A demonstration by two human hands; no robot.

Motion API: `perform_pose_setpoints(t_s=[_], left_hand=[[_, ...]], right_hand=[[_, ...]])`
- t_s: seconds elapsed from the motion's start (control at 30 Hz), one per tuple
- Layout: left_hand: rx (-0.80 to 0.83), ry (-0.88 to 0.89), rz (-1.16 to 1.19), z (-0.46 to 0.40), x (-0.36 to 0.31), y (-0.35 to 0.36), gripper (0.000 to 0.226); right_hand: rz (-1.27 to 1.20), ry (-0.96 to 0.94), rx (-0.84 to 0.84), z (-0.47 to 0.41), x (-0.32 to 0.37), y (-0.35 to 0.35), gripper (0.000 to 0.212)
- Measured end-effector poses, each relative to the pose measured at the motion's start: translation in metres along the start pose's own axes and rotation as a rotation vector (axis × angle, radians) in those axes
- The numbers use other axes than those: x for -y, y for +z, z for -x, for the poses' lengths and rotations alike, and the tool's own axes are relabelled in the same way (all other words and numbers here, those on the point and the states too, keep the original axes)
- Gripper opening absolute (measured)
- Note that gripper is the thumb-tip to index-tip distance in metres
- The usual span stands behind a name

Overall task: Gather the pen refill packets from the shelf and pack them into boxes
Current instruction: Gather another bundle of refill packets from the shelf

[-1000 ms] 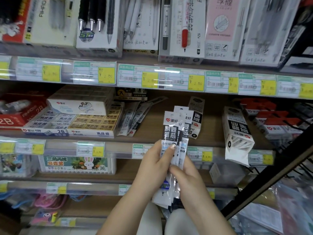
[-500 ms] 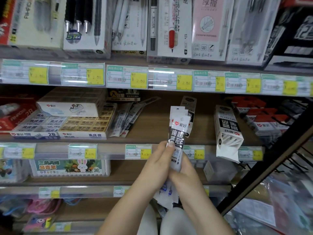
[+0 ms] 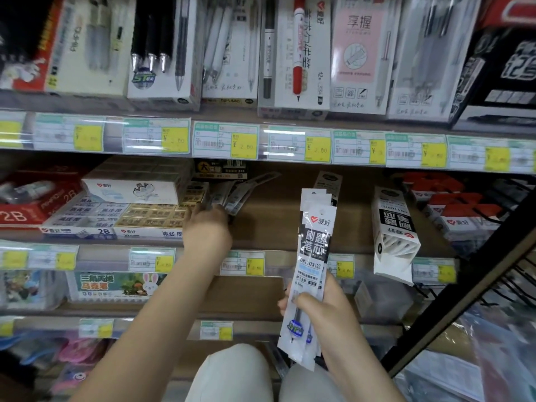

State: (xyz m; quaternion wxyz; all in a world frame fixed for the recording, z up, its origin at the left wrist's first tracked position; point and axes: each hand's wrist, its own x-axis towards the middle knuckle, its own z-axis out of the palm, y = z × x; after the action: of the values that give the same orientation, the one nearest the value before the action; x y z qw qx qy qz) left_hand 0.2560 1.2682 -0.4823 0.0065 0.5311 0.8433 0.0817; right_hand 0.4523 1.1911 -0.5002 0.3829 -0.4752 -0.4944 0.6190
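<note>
The left hand (image 3: pixel 207 227) has left the bundle and now reaches onto the wooden shelf (image 3: pixel 290 210), touching loose refill packets (image 3: pixel 232 195) beside the eraser boxes (image 3: pixel 153 216); its grip cannot be determined. The right hand (image 3: pixel 322 309) alone clasps the upright refill packet bundle (image 3: pixel 314 256), in front of that shelf.

Upright refill packets (image 3: pixel 314 256) — more on shelf (image 3: pixel 232 195)

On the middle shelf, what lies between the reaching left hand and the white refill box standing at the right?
In the head view, bare wooden shelf, and one refill packet leaning at the back, separate the left hand from the white refill box.
</note>
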Motion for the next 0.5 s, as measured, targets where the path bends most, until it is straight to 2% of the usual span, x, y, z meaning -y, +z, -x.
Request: perform_pose_setpoints(t_s=[0.17,0.33,0.5], left_hand=[[0.008,-0.031,-0.01,-0.006,-0.005,0.0,0.028],[-0.009,-0.03,0.078,-0.013,0.004,0.001,0.024],[0.074,0.026,0.18,-0.015,0.009,-0.005,0.027]], right_hand=[[-0.008,-0.009,-0.01,0.0,0.002,0.0,0.031],[-0.019,-0.016,-0.018,-0.001,0.005,-0.003,0.034],[-0.045,-0.029,-0.031,-0.003,0.005,-0.004,0.032]])
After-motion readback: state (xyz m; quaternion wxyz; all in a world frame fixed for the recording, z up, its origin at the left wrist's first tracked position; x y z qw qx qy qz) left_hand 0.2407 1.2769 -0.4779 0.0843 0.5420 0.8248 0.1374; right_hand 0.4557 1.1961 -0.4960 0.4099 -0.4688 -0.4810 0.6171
